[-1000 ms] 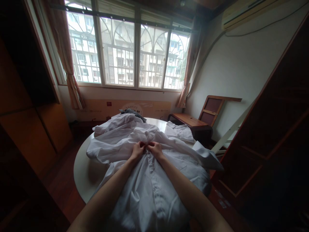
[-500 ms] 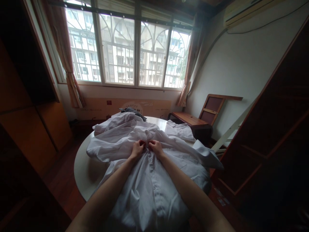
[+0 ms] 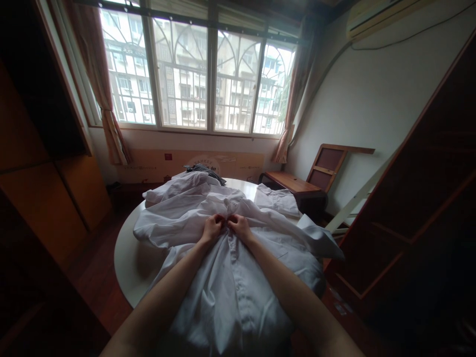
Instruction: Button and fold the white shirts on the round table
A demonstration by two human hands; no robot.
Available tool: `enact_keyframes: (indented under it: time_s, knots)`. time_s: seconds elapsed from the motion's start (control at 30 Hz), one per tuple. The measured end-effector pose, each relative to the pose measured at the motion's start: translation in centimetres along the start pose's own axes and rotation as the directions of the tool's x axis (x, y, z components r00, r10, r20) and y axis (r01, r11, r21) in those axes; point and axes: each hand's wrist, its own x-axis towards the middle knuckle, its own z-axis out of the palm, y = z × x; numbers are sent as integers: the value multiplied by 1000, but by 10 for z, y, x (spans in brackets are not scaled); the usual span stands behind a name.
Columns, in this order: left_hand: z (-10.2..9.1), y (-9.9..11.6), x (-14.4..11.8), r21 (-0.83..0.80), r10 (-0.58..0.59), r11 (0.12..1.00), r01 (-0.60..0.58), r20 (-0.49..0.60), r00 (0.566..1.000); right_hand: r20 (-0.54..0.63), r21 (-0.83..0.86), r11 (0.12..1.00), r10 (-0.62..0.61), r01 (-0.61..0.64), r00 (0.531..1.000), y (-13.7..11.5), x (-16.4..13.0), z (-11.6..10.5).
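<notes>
A white button-up shirt [image 3: 238, 287] lies spread front-up over a round white table [image 3: 128, 258]. My left hand [image 3: 211, 229] and my right hand [image 3: 240, 228] sit side by side near the shirt's collar, each pinching one edge of the button placket. The fingertips almost touch each other. Both forearms reach out over the shirt's lower part. The button itself is hidden under my fingers.
More white garments [image 3: 174, 191] are piled on the far side of the table, with a folded white one [image 3: 277, 201] at the right and a dark striped cloth [image 3: 203, 171] behind. A wooden bench [image 3: 293, 186] stands by the window; dark cabinets flank both sides.
The hands have stayed pinched at the same spot on the placket, with small finger movements only. The view has tilted down slightly.
</notes>
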Motion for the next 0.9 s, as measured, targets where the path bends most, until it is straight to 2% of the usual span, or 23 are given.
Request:
enact_keyframes:
  time_s: [0.27,0.43,0.67,0.9]
  knots:
    - [4,4,-2,141,109,985,-98,-77,991,-44,-134,991,-10,4,999,3,1,5]
    - [5,1,-1,121,171,980,-161,-78,982,-80,-188,982,-16,1,997,4,0,7]
    - [4,1,-2,121,181,978,-171,-80,980,-70,-249,969,-24,6,997,1,-2,7]
    - [2,3,-5,109,134,986,-126,-72,988,-60,-354,935,-38,14,997,-2,-3,7]
